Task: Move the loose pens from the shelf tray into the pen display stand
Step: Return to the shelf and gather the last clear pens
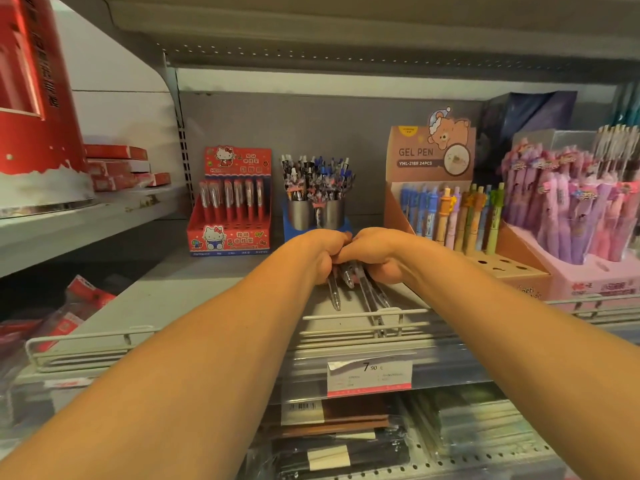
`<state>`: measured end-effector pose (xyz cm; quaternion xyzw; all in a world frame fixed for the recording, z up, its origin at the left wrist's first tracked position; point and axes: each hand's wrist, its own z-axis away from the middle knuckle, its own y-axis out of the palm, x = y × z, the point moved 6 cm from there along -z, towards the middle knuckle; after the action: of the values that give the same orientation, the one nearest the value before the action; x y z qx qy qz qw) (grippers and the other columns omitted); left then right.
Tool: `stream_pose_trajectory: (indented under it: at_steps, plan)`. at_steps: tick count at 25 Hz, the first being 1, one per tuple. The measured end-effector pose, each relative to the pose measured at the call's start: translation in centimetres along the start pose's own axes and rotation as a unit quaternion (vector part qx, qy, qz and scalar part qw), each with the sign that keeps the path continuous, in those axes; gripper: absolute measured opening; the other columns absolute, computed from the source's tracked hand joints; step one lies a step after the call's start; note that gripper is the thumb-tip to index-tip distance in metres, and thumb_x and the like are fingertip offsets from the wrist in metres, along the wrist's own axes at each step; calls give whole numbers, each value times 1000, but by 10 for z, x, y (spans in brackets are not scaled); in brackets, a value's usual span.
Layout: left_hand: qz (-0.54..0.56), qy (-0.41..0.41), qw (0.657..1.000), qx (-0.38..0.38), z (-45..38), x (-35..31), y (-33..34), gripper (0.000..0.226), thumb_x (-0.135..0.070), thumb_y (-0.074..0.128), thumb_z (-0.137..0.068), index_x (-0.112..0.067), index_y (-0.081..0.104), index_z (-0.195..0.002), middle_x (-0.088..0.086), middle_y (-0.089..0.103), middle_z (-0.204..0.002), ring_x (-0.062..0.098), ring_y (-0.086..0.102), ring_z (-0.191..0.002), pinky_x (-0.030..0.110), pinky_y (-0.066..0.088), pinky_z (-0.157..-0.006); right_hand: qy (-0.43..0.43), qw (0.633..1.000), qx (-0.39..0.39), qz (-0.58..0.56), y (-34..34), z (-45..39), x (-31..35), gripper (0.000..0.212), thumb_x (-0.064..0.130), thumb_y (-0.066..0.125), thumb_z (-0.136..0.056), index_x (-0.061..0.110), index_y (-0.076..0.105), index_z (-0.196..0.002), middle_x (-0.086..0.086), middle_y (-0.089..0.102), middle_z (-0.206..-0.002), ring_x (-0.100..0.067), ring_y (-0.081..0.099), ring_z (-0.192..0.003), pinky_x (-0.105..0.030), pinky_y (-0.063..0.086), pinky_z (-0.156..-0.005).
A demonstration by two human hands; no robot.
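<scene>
Your left hand (320, 252) and right hand (375, 254) meet knuckle to knuckle, both curled around clear loose pens (360, 287) (tips toward you). They lie on the shelf tray (207, 292), before the blue pen stand (317, 211).

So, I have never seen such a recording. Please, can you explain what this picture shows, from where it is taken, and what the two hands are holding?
There is no machine here: a person works with bare hands, and one camera worn on the head looks forward and down, so you see both forearms reaching away from you. The place is a shop shelf with a wire rail at its front. The left hand and the right hand meet in the middle, fingers curled round a bundle of clear pens whose ends stick out toward the camera. Behind the hands stand metal cups full of pens. To the left is a red cartoon-cat pen box; to the right a brown "GEL PEN" stand with some empty holes, then a pink pen box. A price tag hangs below.
</scene>
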<state>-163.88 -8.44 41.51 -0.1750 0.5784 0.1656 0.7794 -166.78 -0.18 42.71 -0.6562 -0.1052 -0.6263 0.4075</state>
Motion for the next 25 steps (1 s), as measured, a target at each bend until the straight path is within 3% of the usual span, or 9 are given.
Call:
stream_pose_trajectory:
  at_steps: [2, 5, 9, 12, 14, 16, 18, 22, 25]
  plan:
    - [39, 21, 999, -16, -4, -5, -5, 39, -28, 48, -106, -11, 55, -140, 10, 61, -138, 24, 58, -123, 37, 46, -106, -19, 1000, 8, -16, 3, 2, 0, 21, 5, 66, -95, -5, 64, -113, -17, 70, -92, -22, 68, -78, -29, 55, -65]
    - [82, 45, 995, -33, -8, -11, -12, 38, -27, 49, -105, -12, 55, -140, 13, 63, -133, 27, 63, -112, 38, 53, -92, -38, 998, 25, -51, 6, 6, 4, 12, 8, 65, -97, 2, 65, -107, -12, 69, -86, -17, 65, -69, -26, 52, -54]
    - [98, 71, 992, -48, -12, -13, -14, 34, -20, 48, -105, -7, 56, -135, 11, 65, -99, 21, 58, -69, 34, 51, -63, -35, 997, 37, -59, 9, 10, 2, 8, 11, 65, -98, 6, 64, -104, -6, 67, -84, -13, 61, -69, -24, 50, -55]
    - [123, 77, 987, -71, -18, -12, -22, 35, -13, 44, -106, -1, 52, -138, 14, 65, -99, 27, 61, -76, 37, 53, -66, -2, 992, 89, -92, 14, 13, -4, 9, 3, 62, -98, 3, 63, -107, -11, 68, -92, -16, 65, -75, -26, 55, -62]
    - [146, 84, 982, -89, -20, -10, -28, 34, -10, 42, -107, 0, 49, -138, 18, 64, -90, 30, 59, -69, 40, 55, -55, 34, 987, 123, -96, 16, 18, -8, 12, -3, 62, -96, 1, 62, -107, -15, 68, -95, -20, 68, -80, -29, 59, -68]
    - [170, 98, 974, -113, -16, -11, -36, 32, -6, 39, -106, 0, 49, -136, 16, 58, -77, 27, 55, -59, 38, 51, -43, 67, 982, 149, -92, 16, 22, -12, 14, -6, 61, -95, -3, 61, -108, -21, 71, -96, -25, 73, -81, -30, 63, -65]
    - [173, 124, 965, -150, -15, -16, -46, 31, -3, 39, -105, 1, 47, -135, 16, 59, -84, 23, 54, -59, 34, 49, -44, 95, 979, 160, -88, 15, 23, -16, 21, -3, 60, -96, -9, 61, -116, -24, 72, -95, -26, 75, -74, -29, 62, -57]
    - [190, 189, 944, -194, -3, -27, -59, 12, -15, 46, -106, -16, 41, -116, 10, 51, -75, 17, 42, -53, 30, 36, -50, 78, 989, 106, -68, 10, 15, -15, 22, 6, 52, -104, -9, 55, -121, -19, 70, -87, -13, 63, -50, -19, 50, -41]
    - [198, 253, 935, -148, 18, -35, -56, 12, -20, 57, -102, -15, 46, -107, 4, 47, -65, 13, 38, -47, 26, 34, -43, -48, 995, -6, -84, -6, 8, 6, 13, 13, 49, -107, 4, 55, -114, -11, 67, -73, -11, 47, -45, -19, 37, -35]
